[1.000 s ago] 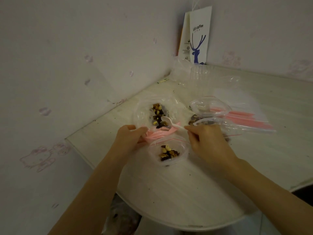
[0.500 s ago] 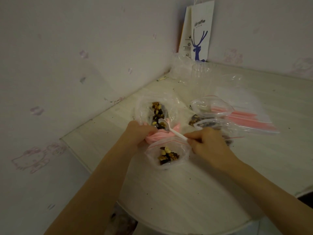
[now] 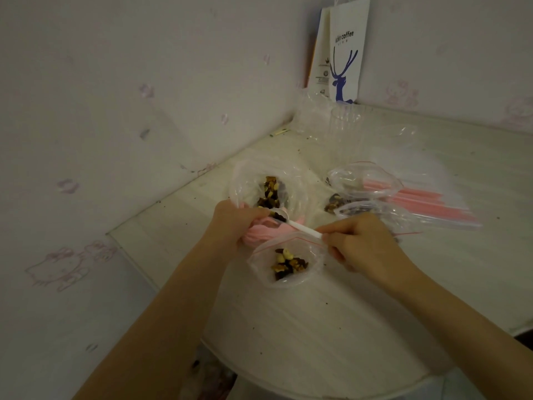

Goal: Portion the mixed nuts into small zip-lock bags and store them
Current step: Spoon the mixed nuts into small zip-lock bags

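Pale wood-grain worktop (image 3: 317, 327) tucked into a papered corner, and we're mid-portioning. Left hand (image 3: 236, 223) is curled tight round the bunched pink rim of the big supply bag (image 3: 245, 180), holding it open, and a fair heap of mixed nuts (image 3: 271, 192) sits inside. Right hand (image 3: 360, 241) pinches the handle of a white plastic spoon (image 3: 300, 226), whose bowl carries a load of nuts right at the big bag's mouth. Just below, nearest the person, a small zip-lock bag (image 3: 315, 255) lies open with a modest portion in its bottom. Off to the right, two more small bags (image 3: 366, 180) hold nuts; they look unsealed, though I can't be sure. Beside them a stack of flat empty bags (image 3: 432, 203) waits. So, by my reckoning: three portions begun, none visibly sealed or stored, plenty of nuts and bags to go.
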